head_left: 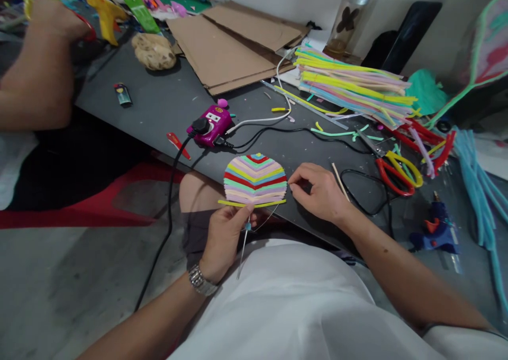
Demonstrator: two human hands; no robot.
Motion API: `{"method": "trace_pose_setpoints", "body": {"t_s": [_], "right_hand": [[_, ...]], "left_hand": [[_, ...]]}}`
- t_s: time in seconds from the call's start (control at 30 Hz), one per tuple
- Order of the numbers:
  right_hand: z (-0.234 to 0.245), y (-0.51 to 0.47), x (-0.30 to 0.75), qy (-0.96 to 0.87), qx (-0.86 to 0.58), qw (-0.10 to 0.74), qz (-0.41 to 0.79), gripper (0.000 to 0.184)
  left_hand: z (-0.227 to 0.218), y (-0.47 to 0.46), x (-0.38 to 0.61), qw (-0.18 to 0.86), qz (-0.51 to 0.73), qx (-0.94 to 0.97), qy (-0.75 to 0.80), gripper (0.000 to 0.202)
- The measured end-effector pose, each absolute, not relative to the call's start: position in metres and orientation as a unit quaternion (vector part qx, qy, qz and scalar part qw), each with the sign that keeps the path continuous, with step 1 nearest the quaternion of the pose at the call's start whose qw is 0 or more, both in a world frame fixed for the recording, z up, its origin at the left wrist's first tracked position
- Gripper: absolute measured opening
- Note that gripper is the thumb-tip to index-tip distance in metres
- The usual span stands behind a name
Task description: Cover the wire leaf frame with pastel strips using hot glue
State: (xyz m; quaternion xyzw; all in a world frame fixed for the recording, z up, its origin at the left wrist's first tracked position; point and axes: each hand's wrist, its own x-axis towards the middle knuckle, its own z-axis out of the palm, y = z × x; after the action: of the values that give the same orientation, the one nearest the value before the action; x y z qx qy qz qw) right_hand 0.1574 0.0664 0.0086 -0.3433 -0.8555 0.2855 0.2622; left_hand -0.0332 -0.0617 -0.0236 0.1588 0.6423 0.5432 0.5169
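A small round fan (256, 179) of striped pipe cleaners in pink, lilac, red, green and yellow stands over the table's front edge. My left hand (228, 230) pinches its lower end, thumb in front, where a thin stick with a blue bead (248, 226) runs downward. Along the fan's bottom lies a yellow pipe cleaner (270, 204), its ends sticking out past the stripes. My right hand (317, 190) is curled, thumb and forefinger pressed close at the fan's right edge; what they hold, if anything, I cannot make out. A thin wire loops below the fan.
A purple power strip (210, 124) with black cords sits behind the fan. Scissors (392, 169), a blue glue gun (438, 230) and pipe cleaner bundles (353, 87) lie to the right. Cardboard sheets (238, 42) lie at the back. Another person's arm (43, 69) is at left.
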Motion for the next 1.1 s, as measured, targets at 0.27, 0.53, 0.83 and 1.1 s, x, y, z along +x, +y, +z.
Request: {"method": "trace_pose_setpoints", "body": {"t_s": [0.27,0.53,0.83,1.1], "right_hand": [[0.004,0.067,0.159,-0.858,-0.326,0.279,0.282,0.012],[0.0,0.04,0.14,-0.906,-0.24,0.286,0.198,0.009],[-0.005,0.031,0.119,-0.955,-0.209,0.196,0.072,0.015],[-0.006,0.03,0.116,-0.966,-0.186,0.176,0.048,0.018]], "left_hand": [[-0.031,-0.063,-0.031,0.513,0.548,0.158,0.641,0.039],[-0.029,-0.058,-0.029,0.535,0.564,0.146,0.612,0.042],[-0.029,-0.056,-0.027,0.551,0.579,0.124,0.588,0.044],[-0.032,-0.055,-0.026,0.544,0.586,0.114,0.589,0.045]]}}
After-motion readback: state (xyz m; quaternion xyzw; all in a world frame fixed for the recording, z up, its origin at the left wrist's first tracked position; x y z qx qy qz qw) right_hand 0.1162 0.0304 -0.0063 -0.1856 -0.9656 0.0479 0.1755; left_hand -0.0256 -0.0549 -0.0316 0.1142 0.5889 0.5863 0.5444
